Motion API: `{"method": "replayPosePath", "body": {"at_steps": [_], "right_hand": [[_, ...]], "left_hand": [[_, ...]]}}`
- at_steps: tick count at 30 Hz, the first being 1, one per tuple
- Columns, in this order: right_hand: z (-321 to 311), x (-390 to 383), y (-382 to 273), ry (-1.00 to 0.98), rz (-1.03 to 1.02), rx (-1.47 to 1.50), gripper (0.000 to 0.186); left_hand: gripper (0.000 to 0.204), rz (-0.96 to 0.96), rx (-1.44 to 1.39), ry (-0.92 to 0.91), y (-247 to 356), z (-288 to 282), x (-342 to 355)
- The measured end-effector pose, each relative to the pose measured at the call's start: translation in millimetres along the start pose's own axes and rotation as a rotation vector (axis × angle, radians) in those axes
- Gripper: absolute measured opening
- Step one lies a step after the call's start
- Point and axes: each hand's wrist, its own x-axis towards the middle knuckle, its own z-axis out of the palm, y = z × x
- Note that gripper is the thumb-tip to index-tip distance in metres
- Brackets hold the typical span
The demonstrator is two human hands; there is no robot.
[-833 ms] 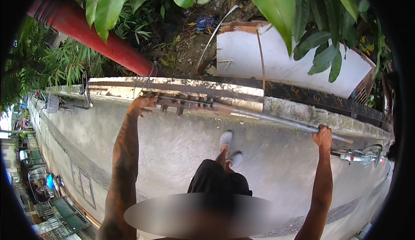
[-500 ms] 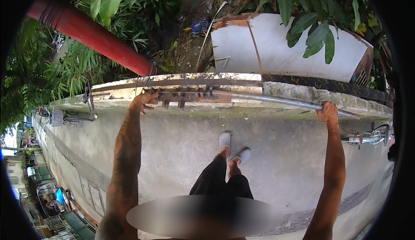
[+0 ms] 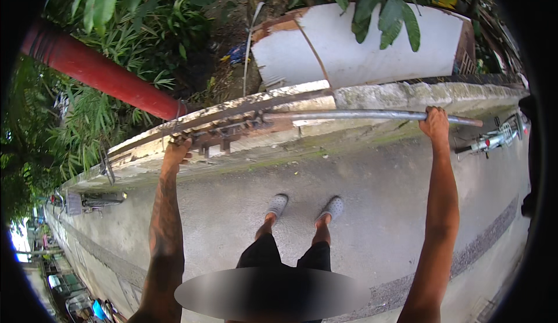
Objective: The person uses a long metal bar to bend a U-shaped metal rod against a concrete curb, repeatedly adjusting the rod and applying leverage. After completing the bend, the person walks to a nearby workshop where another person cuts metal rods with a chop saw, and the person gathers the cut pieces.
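My right hand is closed around a long grey metal pipe near its rusty right end. The pipe lies roughly level along the top of a low wall. Its left end meets a rusty brown bending jig with several short pegs, set on wooden boards on the wall. A thin metal rod runs among the pegs, in line with the pipe. At the jig's left end my left hand grips the rod, thumb on top and some fingers hanging loosely below. Its exact hold is partly hidden.
A red post slants beyond the wall at the left. Behind the wall lean a white panel and leafy branches. One bicycle stands at the left, another at the right. Concrete pavement lies below.
The view has turned, so the wall now slants up to the right. My feet have moved wider apart. Both hands keep their places on the rod and pipe.
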Motion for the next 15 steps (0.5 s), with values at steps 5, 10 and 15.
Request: {"method": "replayPosePath", "body": {"at_steps": [5, 10, 15], "right_hand": [[-38, -89, 1, -0.057, 0.235, -0.082, 0.027], [-125, -221, -103, -0.063, 0.412, -0.043, 0.025], [-191, -382, -243, 0.044, 0.677, -0.032, 0.021]], "left_hand": [[0.033, 0.957, 0.014, 0.265, 121, 155, -168], [0.054, 1.641, 0.336, -0.219, 244, 263, -288], [0.022, 1.758, 0.323, -0.483, 131, 267, -327]]}}
